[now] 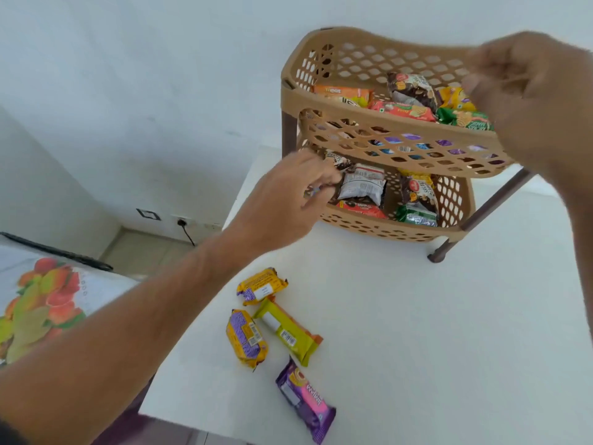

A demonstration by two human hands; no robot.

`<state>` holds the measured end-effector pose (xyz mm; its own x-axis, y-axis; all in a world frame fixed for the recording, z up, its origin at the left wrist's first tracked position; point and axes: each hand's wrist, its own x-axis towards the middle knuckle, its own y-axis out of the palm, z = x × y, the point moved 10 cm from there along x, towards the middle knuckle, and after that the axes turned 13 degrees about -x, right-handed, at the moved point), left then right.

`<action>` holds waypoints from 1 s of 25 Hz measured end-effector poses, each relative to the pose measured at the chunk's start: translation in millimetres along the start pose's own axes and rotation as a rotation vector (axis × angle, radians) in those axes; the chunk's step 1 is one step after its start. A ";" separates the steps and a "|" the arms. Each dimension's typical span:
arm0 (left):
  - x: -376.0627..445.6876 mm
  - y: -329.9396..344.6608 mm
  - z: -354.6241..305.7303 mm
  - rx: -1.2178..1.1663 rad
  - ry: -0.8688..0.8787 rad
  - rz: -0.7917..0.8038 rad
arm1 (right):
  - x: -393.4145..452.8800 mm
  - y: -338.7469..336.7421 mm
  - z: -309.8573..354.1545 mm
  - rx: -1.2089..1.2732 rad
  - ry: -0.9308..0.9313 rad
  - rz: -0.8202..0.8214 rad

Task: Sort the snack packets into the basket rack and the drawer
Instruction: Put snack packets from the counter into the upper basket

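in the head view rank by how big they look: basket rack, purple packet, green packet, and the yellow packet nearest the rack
1. basket rack
2. purple packet and green packet, too alike to rank; the purple one is nearer the camera
3. yellow packet

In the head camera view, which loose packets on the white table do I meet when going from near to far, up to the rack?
Purple and pink packet → orange and purple packet → yellow-green packet → small yellow packet → tan basket rack.

upper basket (pixel 401 141) overhanging lower basket (pixel 369 226), table (pixel 433 332) right side bare
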<state>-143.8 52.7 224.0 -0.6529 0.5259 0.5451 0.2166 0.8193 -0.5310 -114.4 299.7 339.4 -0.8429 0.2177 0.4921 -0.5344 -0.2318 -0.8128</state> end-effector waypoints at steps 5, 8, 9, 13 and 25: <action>-116.2 33.5 121.4 0.133 -0.579 0.262 | -92.0 30.9 16.2 0.117 -0.058 -0.089; -161.9 47.4 160.0 0.175 -0.785 0.358 | -149.1 91.3 16.4 0.131 -0.054 0.020; -170.4 51.1 167.1 0.180 -0.820 0.369 | -169.0 115.4 14.3 0.129 -0.026 0.085; -185.6 66.9 180.5 0.190 -0.857 0.427 | -248.7 200.8 16.6 0.080 0.001 0.409; -182.2 76.4 186.9 0.156 -0.802 0.302 | -316.4 282.5 66.3 -0.067 -0.093 0.843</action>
<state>-144.0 -23.2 -37.3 -0.9103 0.3479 -0.2242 0.3998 0.5990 -0.6938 -2.9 102.5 -25.3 -0.9608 -0.0817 -0.2650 0.2768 -0.2242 -0.9344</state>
